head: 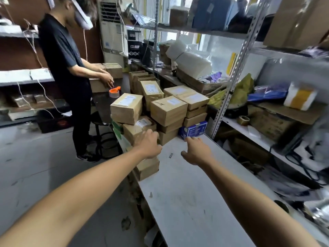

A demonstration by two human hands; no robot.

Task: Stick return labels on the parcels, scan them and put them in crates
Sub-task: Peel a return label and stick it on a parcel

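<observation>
Fingers [154, 136] of my left hand [148, 146] lie loosely spread against a low parcel [138, 128] in the stack on the counter [187, 193]. My right hand [196, 151] hangs relaxed, empty, the blue box [193, 130] at its twelve o'clock, just beyond.

Legible text, by carrier:

- Black carton [134, 48] on the shelf beside the air-conditioner unit: white block lettering, of which only "HASH" reads with fair confidence; the words beside it and the line above are too blurred to make out.
- White worktable [187, 184]: a small printed mark [171, 155] near the hands, characters too small to read.
- Cardboard parcels [169, 109] stacked on the table: white shipping labels [173, 101] on their tops, print illegible.
- Blue box [193, 130] at the stack's right foot: white printing, not readable.
</observation>
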